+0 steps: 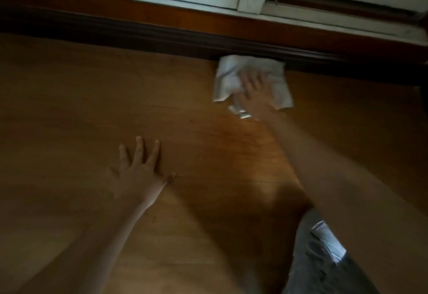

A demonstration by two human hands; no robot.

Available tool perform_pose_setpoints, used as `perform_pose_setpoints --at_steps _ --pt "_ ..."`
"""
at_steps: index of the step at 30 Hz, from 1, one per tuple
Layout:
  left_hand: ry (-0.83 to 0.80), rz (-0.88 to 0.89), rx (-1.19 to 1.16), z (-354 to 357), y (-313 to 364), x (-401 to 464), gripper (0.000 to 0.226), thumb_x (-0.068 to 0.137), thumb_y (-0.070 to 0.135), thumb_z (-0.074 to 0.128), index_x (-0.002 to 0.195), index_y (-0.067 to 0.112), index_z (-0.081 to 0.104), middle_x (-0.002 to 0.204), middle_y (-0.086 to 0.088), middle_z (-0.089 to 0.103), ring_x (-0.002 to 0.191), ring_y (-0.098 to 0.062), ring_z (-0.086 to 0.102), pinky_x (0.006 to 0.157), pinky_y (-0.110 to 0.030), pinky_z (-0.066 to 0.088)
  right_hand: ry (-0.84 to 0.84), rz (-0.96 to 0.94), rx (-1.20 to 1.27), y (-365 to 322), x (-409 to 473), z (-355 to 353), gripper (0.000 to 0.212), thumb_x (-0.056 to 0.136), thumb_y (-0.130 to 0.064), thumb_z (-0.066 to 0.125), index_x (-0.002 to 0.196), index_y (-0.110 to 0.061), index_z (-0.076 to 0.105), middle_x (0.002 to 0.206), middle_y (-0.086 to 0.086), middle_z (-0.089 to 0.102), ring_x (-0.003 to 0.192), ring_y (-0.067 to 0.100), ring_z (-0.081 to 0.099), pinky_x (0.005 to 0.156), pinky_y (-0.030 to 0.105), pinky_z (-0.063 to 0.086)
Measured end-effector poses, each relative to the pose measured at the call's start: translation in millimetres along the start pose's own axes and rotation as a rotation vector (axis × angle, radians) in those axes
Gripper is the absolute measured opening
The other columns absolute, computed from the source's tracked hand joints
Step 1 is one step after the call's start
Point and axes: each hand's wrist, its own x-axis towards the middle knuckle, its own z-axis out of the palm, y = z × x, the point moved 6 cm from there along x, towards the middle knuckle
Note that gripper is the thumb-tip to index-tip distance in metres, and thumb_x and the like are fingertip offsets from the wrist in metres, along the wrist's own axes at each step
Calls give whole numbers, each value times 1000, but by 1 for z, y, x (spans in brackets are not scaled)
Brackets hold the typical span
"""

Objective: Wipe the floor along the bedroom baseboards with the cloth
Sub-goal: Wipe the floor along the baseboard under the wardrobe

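Right grip, fingers apart, presses one cloth against one baseboard; left grip splayed on floor.

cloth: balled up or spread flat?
Spread mostly flat, somewhat rumpled: the cloth lies on the floor against the baseboard, right hand pressing it.

No readable text, labels, brands or numbers anywhere, frame too blurry and dim. White cloth under right hand shows faint pale streaks only, can't tell if print or folds.
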Motion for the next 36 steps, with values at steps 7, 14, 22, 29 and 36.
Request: perform_pose_setpoints --at_steps 7,14,22,29,36 --pt "95 8 -80 -17 -29 3 77 90 68 35 153 40 0 162 6 -14 149 -26 -11 115 -57 15 -100 -354 45 -238 25 17 64 100 -55 24 155 -30 1 162 0 -8 147 25 -15 118 45 -7" --pt "129 -120 -127 -37 -106 11 76 91 69 31 152 41 -3 162 7 -16 148 -25 -14 116 -60 9 -69 -454 28 -175 31 8 66 99 -57 27 154 -32 2 162 -3 -6 148 20 -12 120 47 -1" --pt "-6 -159 -141 -25 -135 24 84 86 76 33 148 47 -16 157 11 -29 146 -28 -21 115 -63 8 -59 -512 18 -220 65 8 68 94 -64 14 154 -35 -1 162 -6 -8 147 15 -15 116 39 -10" --pt "-38 -147 -139 -26 -133 21 85 87 76 31 146 48 -22 155 11 -34 145 -27 -24 115 -63 6 -253 -645 -60 -355 112 13 69 99 -59 23 154 -29 -7 161 0 -14 147 20 -16 117 40 -10" --pt "-60 -155 -80 -22 -134 23 83 88 76 25 143 46 -28 153 10 -37 145 -28 -25 114 -62 7 -107 -588 -7 -223 67 8 74 92 -70 8 153 -29 -2 161 -2 -10 144 11 -19 118 36 -9"
